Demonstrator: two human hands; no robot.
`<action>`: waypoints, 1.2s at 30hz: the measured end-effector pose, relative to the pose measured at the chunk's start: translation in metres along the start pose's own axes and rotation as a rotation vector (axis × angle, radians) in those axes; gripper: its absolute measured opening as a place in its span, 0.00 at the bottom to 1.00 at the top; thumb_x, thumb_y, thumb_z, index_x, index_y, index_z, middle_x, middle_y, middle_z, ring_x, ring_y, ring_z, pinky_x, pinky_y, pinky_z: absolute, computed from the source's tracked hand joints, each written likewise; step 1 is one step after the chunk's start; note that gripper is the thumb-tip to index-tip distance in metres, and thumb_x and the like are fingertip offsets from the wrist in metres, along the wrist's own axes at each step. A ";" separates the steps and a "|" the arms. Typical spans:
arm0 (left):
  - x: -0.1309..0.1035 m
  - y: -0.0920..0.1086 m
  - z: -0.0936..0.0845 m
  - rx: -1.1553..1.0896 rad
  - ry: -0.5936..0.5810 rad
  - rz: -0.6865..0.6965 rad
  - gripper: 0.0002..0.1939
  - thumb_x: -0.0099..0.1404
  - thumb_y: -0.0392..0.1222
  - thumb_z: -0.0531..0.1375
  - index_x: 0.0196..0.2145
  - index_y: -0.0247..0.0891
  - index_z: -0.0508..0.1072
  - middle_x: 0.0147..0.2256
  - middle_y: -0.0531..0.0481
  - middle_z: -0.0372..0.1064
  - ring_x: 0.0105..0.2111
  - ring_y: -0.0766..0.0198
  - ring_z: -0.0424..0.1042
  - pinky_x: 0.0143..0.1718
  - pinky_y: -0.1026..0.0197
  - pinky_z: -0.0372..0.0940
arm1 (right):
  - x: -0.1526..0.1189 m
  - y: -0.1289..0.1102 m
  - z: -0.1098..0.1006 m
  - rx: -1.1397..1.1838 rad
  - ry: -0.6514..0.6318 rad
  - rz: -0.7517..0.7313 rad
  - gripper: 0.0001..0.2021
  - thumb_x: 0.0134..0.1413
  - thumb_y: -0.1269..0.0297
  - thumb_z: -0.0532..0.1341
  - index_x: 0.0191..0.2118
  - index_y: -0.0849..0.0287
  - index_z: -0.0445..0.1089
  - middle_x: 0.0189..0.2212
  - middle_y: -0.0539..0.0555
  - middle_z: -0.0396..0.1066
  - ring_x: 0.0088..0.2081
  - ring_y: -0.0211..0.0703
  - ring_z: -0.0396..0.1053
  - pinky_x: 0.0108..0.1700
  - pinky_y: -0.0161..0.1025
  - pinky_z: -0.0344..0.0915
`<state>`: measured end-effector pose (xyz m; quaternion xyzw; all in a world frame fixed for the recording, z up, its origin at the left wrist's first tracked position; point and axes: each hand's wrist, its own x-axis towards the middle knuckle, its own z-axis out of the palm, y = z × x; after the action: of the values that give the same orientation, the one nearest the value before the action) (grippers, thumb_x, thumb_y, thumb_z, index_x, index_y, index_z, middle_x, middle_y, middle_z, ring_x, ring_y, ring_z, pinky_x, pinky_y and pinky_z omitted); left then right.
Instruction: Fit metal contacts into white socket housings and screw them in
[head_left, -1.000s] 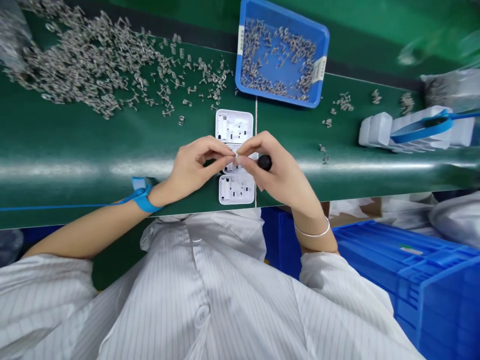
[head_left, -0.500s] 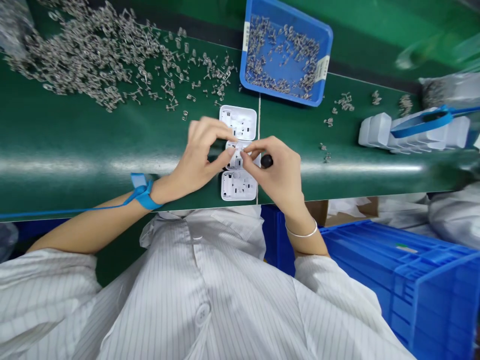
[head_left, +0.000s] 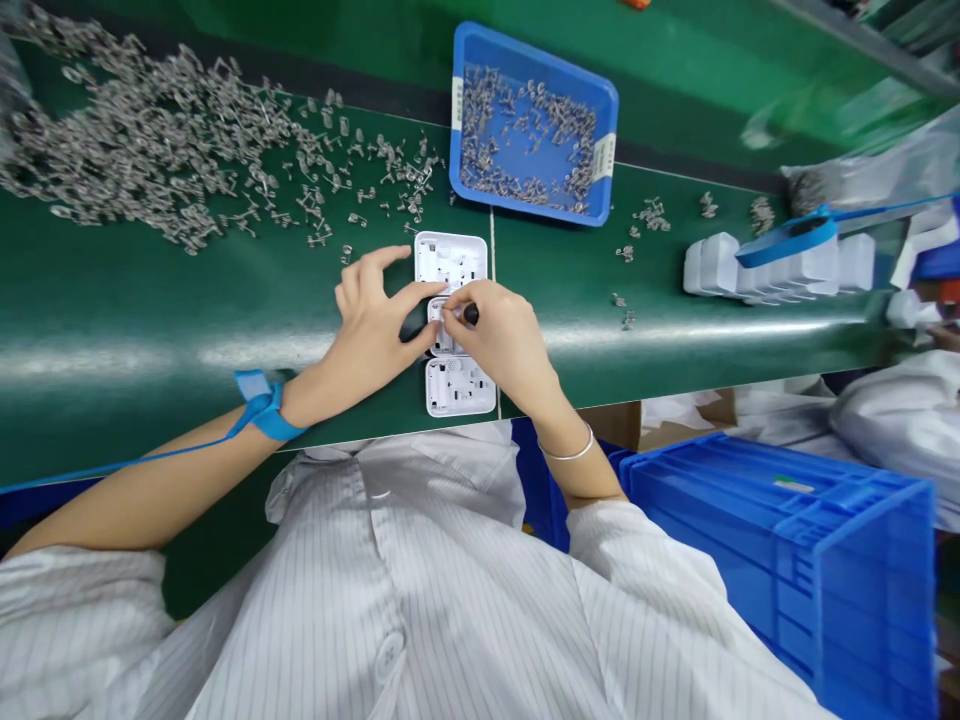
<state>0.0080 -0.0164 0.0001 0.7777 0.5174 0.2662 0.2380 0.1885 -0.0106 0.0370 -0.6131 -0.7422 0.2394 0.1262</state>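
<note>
Three white plastic casings lie in a column on the green bench: an upper casing (head_left: 469,248), a middle casing (head_left: 441,343) and a lower casing (head_left: 460,388). Small dark fittings show inside them. My left hand (head_left: 379,318) has its fingers spread, with thumb and index finger at the left end of the middle casing; whether they press on it is unclear. Over that same casing, my right hand (head_left: 499,335) pinches thumb and index finger together. A black rounded end (head_left: 471,314) of some tool shows in its curled fingers; anything at the fingertips is hidden.
Loose metal springs (head_left: 172,140) are heaped at the back left. A blue tray (head_left: 536,213) holds more. White plastic pieces (head_left: 724,265) with a blue strap (head_left: 784,240) stand to the right. A blue crate (head_left: 750,520) is below the bench edge. A blue wrist strap (head_left: 270,410) trails a cord.
The view has shifted, so the bench things appear farther left. My left thumb and index finger have drawn back to the casing's left end and spread. My right fingertips have moved toward that end.
</note>
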 end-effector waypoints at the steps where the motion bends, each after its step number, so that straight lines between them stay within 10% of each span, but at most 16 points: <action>1: 0.000 0.000 0.000 0.008 -0.005 0.009 0.17 0.70 0.44 0.62 0.56 0.49 0.71 0.65 0.41 0.51 0.63 0.35 0.52 0.60 0.31 0.55 | -0.002 -0.002 -0.001 -0.057 -0.021 -0.010 0.04 0.62 0.69 0.61 0.39 0.57 0.74 0.40 0.54 0.76 0.38 0.45 0.72 0.38 0.41 0.62; 8: -0.002 0.000 -0.003 0.069 0.010 0.044 0.18 0.71 0.45 0.61 0.57 0.49 0.71 0.64 0.40 0.51 0.62 0.36 0.54 0.59 0.31 0.56 | -0.013 -0.001 -0.028 -0.187 -0.123 -0.138 0.12 0.68 0.66 0.56 0.50 0.55 0.75 0.47 0.56 0.74 0.38 0.43 0.73 0.35 0.40 0.61; 13: -0.003 0.001 -0.003 0.046 0.039 0.050 0.17 0.72 0.46 0.59 0.57 0.49 0.71 0.64 0.40 0.51 0.63 0.36 0.53 0.60 0.30 0.56 | 0.023 0.061 -0.068 -0.164 0.325 0.076 0.12 0.67 0.67 0.56 0.48 0.56 0.76 0.45 0.57 0.75 0.46 0.50 0.72 0.50 0.45 0.66; 18: -0.003 0.000 -0.002 -0.002 0.042 0.045 0.11 0.73 0.44 0.57 0.51 0.47 0.75 0.63 0.41 0.53 0.64 0.39 0.54 0.60 0.30 0.57 | 0.079 0.128 -0.092 -0.233 0.350 0.140 0.10 0.63 0.68 0.59 0.45 0.57 0.77 0.42 0.58 0.73 0.44 0.51 0.71 0.53 0.49 0.66; 36: 0.000 0.000 -0.004 -0.067 0.090 0.088 0.08 0.73 0.40 0.57 0.45 0.45 0.76 0.60 0.44 0.59 0.62 0.46 0.60 0.59 0.38 0.61 | 0.103 0.150 -0.083 -0.209 0.313 0.084 0.12 0.64 0.71 0.55 0.49 0.55 0.70 0.47 0.57 0.76 0.47 0.54 0.72 0.50 0.49 0.66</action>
<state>0.0048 -0.0162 0.0030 0.7785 0.4839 0.3281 0.2283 0.3335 0.1256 0.0203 -0.6829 -0.7082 0.0681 0.1656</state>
